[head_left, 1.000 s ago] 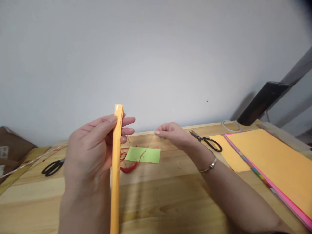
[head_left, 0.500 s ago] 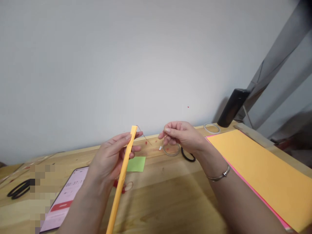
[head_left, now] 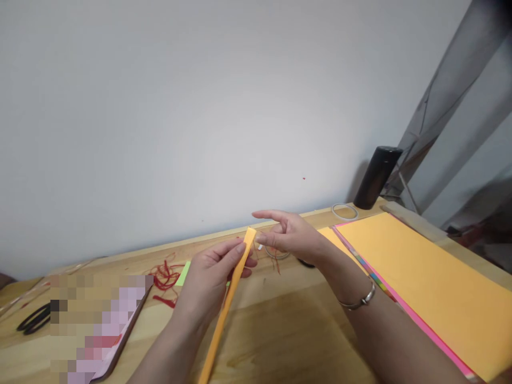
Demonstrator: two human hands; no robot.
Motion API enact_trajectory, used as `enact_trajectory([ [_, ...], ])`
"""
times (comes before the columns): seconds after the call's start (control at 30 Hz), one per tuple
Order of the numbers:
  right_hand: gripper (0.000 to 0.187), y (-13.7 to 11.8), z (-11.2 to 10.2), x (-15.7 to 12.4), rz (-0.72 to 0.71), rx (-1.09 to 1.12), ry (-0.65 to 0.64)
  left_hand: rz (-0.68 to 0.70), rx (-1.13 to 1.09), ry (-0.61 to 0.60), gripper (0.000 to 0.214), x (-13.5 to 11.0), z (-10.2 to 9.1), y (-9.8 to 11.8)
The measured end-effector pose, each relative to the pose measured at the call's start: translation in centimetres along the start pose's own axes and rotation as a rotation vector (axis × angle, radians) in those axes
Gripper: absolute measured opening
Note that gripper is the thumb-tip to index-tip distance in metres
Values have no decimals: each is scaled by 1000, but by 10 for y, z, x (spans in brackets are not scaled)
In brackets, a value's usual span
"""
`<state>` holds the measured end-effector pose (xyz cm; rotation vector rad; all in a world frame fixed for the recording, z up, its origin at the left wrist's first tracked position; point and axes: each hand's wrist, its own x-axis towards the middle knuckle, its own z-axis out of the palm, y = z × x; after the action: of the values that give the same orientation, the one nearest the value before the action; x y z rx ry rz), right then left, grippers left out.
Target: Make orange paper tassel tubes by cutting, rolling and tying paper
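My left hand [head_left: 220, 272] grips a long, narrow folded strip of orange paper [head_left: 229, 304] near its upper end, with the thumb pressed on its face. The strip slants down towards the bottom edge of the view. My right hand [head_left: 290, 232] is beside the strip's top with index finger and thumb spread apart. Its thumb tip comes close to the paper, and I cannot tell whether they touch. A thin red thread [head_left: 277, 262] shows below my right hand; where its upper end goes is hidden.
On the wooden table [head_left: 304, 330] are tangled red thread [head_left: 166, 276], a green paper piece [head_left: 183, 273], black scissor handles [head_left: 34, 319] and a partly blurred-out phone [head_left: 106, 341]. At right lie orange sheets [head_left: 432, 282], a tape roll [head_left: 344, 212] and a black bottle [head_left: 376, 178].
My left hand has moved right with the paper strip, its top now near my right hand. My right hand's pinch has opened, index finger and thumb now apart. The red thread tangle has come into view.
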<state>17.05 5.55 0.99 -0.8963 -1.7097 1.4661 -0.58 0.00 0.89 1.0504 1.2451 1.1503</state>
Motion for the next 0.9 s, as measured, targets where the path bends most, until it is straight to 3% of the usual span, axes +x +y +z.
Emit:
enact_trajectory([
  [0.13, 57, -6, -4, -5, -5, -111, 17, 74, 179, 57, 27, -6, 3, -2],
  [0.23, 39, -6, -5, -7, 50, -128, 24, 127, 223, 79, 26, -7, 3, -5],
  [0.37, 31, -6, 0, -6, 109, -91, -12, 122, 26, 38, 22, -2, 2, -14],
  [0.53, 37, -7, 15, -5, 123, 62, 7, 126, -261, 2, 16, 4, 3, -17],
  [0.77, 27, -7, 32, -4, -11, 254, 22, 115, -324, 7, 20, 4, 6, -13],
  [0.9, 27, -7, 37, -3, -32, 410, -38, 111, -304, 11, 24, 5, 7, -16],
])
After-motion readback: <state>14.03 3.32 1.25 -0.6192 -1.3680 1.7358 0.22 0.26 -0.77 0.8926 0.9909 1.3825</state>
